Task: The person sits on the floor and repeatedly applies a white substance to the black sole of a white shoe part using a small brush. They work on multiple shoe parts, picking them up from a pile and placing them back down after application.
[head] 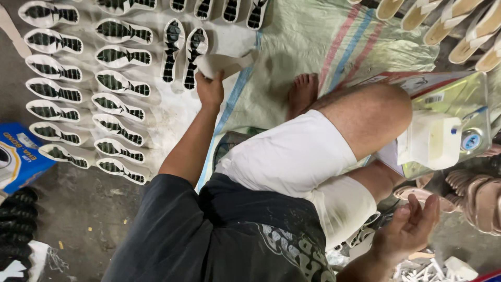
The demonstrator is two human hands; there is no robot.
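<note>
A person crouches on a woven plastic sheet (313, 36), and the left hand (210, 90) reaches up toward the middle of the frame, its fingers closed around the lower edge of a pale shoe sole (225, 63). The sole sticks out to the upper right of the knuckles, lifted clear of the sheet and tilted, so most of its length lies beyond the grip rather than inside it. It hangs just beside the rows of laid-out soles (112, 83) filling the upper left, each flat with its dark patterned face up and a gap to its neighbour, probably so the faces stay exposed and do not touch. The right hand (409, 230), at the lower right, is spread, palm turned up, holding nothing; it hovers over a heap of small white pieces (433, 269). A metal tin (454, 104) with a white container (430, 140) on it sits at the right edge beside the bent knee, within easy reach. A blue box (21, 151) lies at the left edge.
</note>
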